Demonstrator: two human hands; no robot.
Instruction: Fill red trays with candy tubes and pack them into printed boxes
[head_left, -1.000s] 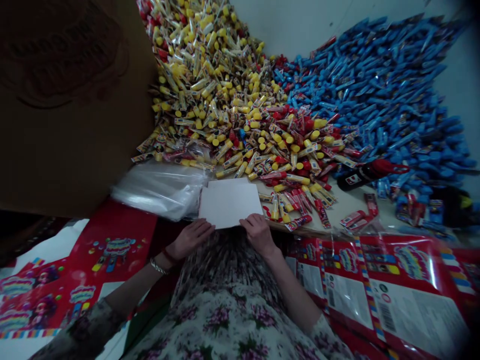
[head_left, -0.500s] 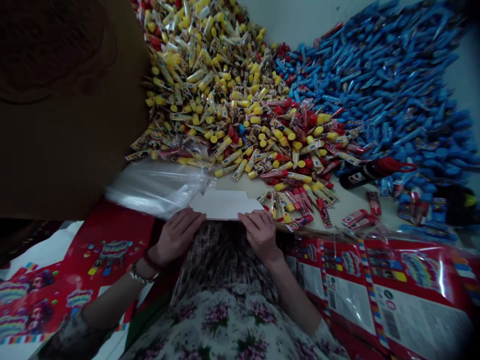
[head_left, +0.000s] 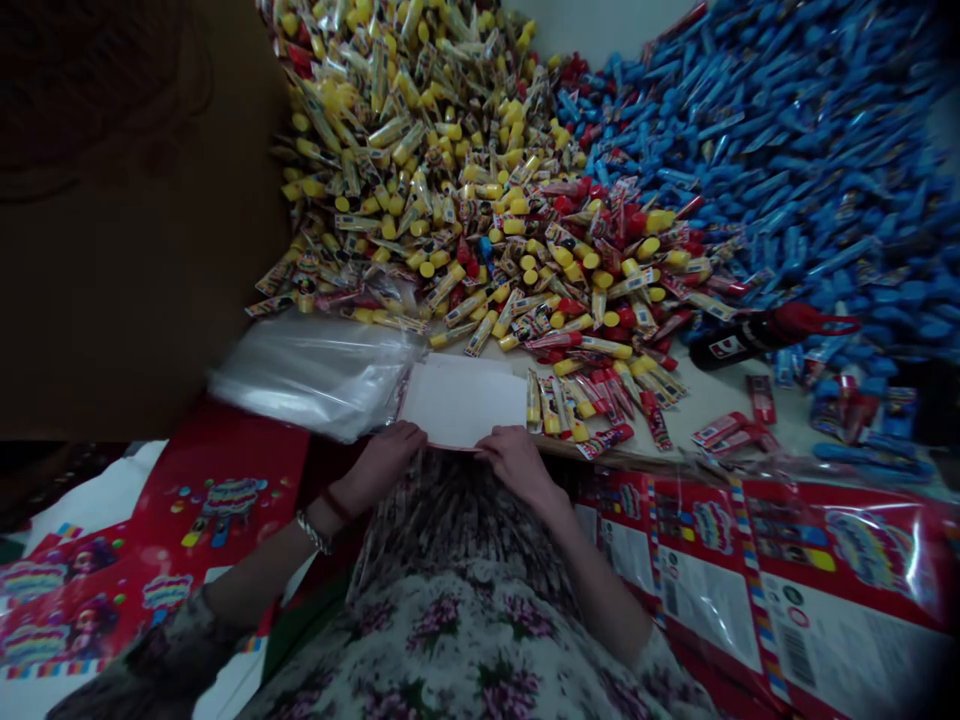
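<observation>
white paper sheet — flat, matte — pinched between left hand and right hand

The white paper sheet looks smooth and matt, while the clear plastic bags and red printed plastic film shine glossily. The brown cardboard looks matt.

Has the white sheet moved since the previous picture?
Yes: the far edge of the white sheet has swung away from the person, toward the pile of yellow-and-red packets, judged against the clear plastic bags.
</observation>
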